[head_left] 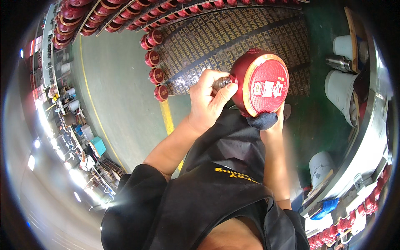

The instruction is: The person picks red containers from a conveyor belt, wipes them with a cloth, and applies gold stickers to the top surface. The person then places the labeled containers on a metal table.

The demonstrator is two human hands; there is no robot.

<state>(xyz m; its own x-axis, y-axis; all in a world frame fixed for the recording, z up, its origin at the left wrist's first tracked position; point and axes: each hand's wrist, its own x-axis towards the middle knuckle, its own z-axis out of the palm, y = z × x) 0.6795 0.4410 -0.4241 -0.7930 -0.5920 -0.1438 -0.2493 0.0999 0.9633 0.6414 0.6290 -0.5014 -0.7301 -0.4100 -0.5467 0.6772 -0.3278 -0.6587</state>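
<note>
A round, flat-faced red bottle [268, 89] with a gold rim and raised white lettering is held up in front of my body, tilted on its side. My left hand [205, 98] pinches a small dark, shiny, neck-like part [222, 82] on the bottle's left side between thumb and fingers. From below and to the right, my right hand [275, 123] presses a dark cloth pad [263, 121] against the bottle's lower edge. Most of the right fingers are hidden behind the bottle and pad.
Racks of similar red bottles [104, 16] line the far left. Several more stand on the floor beside a dark printed sheet [216, 37]. At right is a bench [366, 137] with white buckets [339, 91] and a metal flask [338, 63]. A yellow floor line [167, 118] runs nearby.
</note>
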